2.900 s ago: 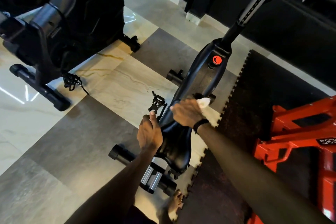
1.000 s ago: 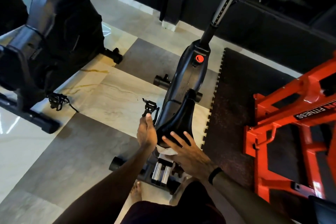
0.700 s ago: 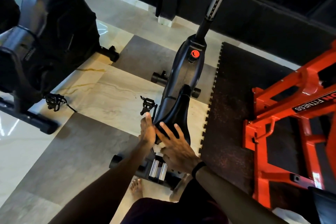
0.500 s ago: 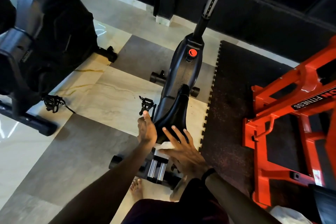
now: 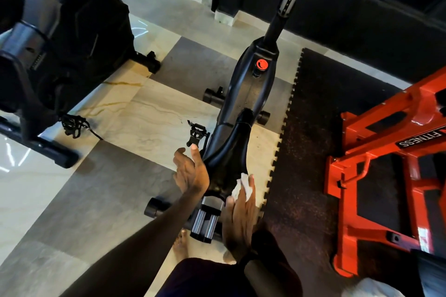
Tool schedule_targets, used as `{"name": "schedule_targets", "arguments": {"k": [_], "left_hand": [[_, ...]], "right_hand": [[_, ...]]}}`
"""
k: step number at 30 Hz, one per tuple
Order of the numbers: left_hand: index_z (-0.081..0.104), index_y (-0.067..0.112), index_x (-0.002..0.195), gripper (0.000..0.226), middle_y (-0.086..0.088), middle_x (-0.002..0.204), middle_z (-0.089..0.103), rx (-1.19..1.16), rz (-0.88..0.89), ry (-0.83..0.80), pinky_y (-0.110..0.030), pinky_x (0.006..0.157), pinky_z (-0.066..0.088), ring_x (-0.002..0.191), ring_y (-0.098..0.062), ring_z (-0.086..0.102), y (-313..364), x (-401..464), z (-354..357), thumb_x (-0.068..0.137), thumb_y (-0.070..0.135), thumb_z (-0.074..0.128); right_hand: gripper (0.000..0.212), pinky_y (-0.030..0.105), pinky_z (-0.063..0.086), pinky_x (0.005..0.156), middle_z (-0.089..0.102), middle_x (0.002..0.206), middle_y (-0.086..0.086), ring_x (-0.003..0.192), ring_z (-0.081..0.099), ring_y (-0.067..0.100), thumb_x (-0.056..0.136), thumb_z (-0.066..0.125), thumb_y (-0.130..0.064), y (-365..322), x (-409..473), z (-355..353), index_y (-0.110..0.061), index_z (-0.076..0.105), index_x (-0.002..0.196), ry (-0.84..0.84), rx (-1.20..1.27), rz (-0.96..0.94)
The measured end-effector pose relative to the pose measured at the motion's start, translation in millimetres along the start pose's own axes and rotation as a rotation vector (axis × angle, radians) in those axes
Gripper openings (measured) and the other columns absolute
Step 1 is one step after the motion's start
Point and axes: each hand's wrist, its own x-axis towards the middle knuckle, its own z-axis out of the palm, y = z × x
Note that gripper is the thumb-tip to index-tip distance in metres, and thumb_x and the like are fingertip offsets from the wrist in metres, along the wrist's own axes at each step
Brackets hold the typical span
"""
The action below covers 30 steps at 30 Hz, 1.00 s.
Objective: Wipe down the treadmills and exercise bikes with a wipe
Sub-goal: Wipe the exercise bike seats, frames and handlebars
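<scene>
A black exercise bike (image 5: 248, 84) with a red knob (image 5: 262, 64) stands in the middle of the head view, its black saddle (image 5: 229, 157) pointing away from me. My right hand (image 5: 241, 214) lies flat with straight fingers at the saddle's rear right edge and presses a white wipe (image 5: 244, 184) against it. The wipe shows at my fingertips. My left hand (image 5: 190, 171) is open with the thumb up, its palm at the saddle's left side. A pedal (image 5: 196, 131) sits just beyond my left thumb.
A second black exercise bike (image 5: 72, 31) stands at the left on the glossy tiled floor. An orange-red machine frame (image 5: 386, 152) fills the right on a dark rubber mat (image 5: 309, 128). My bare foot (image 5: 181, 246) stands beside the bike's rear stabiliser.
My right hand has slid with the wipe from the saddle's rear middle to its rear right edge. My left hand has loosened and opened at the saddle's left side.
</scene>
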Motion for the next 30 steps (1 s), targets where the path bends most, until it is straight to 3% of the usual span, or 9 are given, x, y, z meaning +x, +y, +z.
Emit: {"name": "schedule_targets", "arguments": {"k": [2,6,9,12,16,22,24,27,30], "left_hand": [[0.037,0.011,0.132,0.054,-0.018,0.132,0.051,0.022,0.016,0.0,-0.058,0.1,0.039,0.11,-0.038,0.056,0,1,0,0.103,0.055,0.024],[0.038,0.012,0.131,0.054,-0.015,0.128,0.054,0.016,0.045,0.009,-0.058,0.1,0.04,0.109,-0.034,0.057,-3,1,1,0.103,0.056,0.024],[0.039,0.013,0.131,0.06,-0.015,0.128,0.055,0.025,0.06,0.016,-0.056,0.1,0.041,0.11,-0.033,0.057,-2,1,0,0.1,0.062,0.021],[0.039,0.012,0.131,0.069,-0.018,0.129,0.056,0.04,0.047,0.033,-0.056,0.098,0.042,0.11,-0.037,0.057,-1,1,-2,0.095,0.066,0.016],[0.04,0.012,0.132,0.055,-0.017,0.131,0.055,0.05,0.011,0.022,-0.056,0.101,0.04,0.113,-0.037,0.056,-3,3,-2,0.103,0.056,0.024],[0.044,0.013,0.125,0.049,-0.015,0.123,0.056,0.025,0.046,0.021,-0.054,0.1,0.039,0.109,-0.034,0.056,-2,3,-1,0.104,0.053,0.025],[0.044,0.013,0.125,0.055,-0.014,0.123,0.056,0.028,0.051,0.026,-0.054,0.101,0.04,0.109,-0.033,0.056,-3,3,-2,0.103,0.058,0.023],[0.043,0.014,0.125,0.065,-0.013,0.121,0.056,0.038,0.051,0.033,-0.056,0.098,0.042,0.107,-0.033,0.057,-4,3,-2,0.097,0.066,0.016],[0.044,0.013,0.123,0.065,-0.014,0.118,0.058,0.044,0.043,0.05,-0.054,0.096,0.043,0.104,-0.033,0.056,-1,2,-3,0.096,0.065,0.015]], "right_hand": [[0.049,0.017,0.022,0.118,0.037,0.156,0.012,0.145,0.03,0.004,0.106,0.03,-0.035,-11,13,8,-0.017,0.029,0.152,0.051,0.16,0.212],[0.073,0.033,0.044,0.08,0.065,0.116,0.022,0.107,0.061,0.038,0.103,0.024,-0.06,-28,73,-3,-0.002,0.05,0.14,-0.022,0.375,0.723],[0.068,0.035,0.036,0.105,0.05,0.138,0.008,0.132,0.046,0.036,0.106,0.02,-0.054,-37,134,-15,-0.003,0.04,0.147,-0.259,0.422,0.898],[0.069,0.03,0.037,0.104,0.048,0.146,0.018,0.133,0.047,0.036,0.106,0.013,-0.052,-50,164,-10,-0.005,0.036,0.151,-0.294,0.417,0.85],[0.053,0.0,0.037,0.064,0.063,0.104,0.004,0.097,0.062,0.026,0.107,0.028,-0.044,-41,130,-5,-0.005,0.054,0.131,-0.222,0.312,0.473],[0.075,0.012,0.011,0.116,0.02,0.163,0.002,0.145,0.014,0.004,0.1,0.017,-0.062,-3,32,-11,-0.014,0.015,0.158,-0.226,-0.017,0.162],[0.082,0.026,0.018,0.122,0.019,0.164,0.009,0.147,0.015,0.008,0.097,0.012,-0.068,-8,41,-7,-0.013,0.014,0.158,-0.214,0.005,0.153],[0.072,0.02,0.014,0.118,0.016,0.164,0.014,0.145,0.018,0.01,0.105,0.03,-0.049,-25,96,5,-0.006,0.007,0.158,-0.206,0.015,0.138],[0.077,0.037,0.004,0.125,-0.007,0.166,0.015,0.154,-0.002,0.028,0.105,0.038,-0.043,-29,149,20,-0.002,-0.002,0.157,-0.15,-0.149,-0.01]]}}
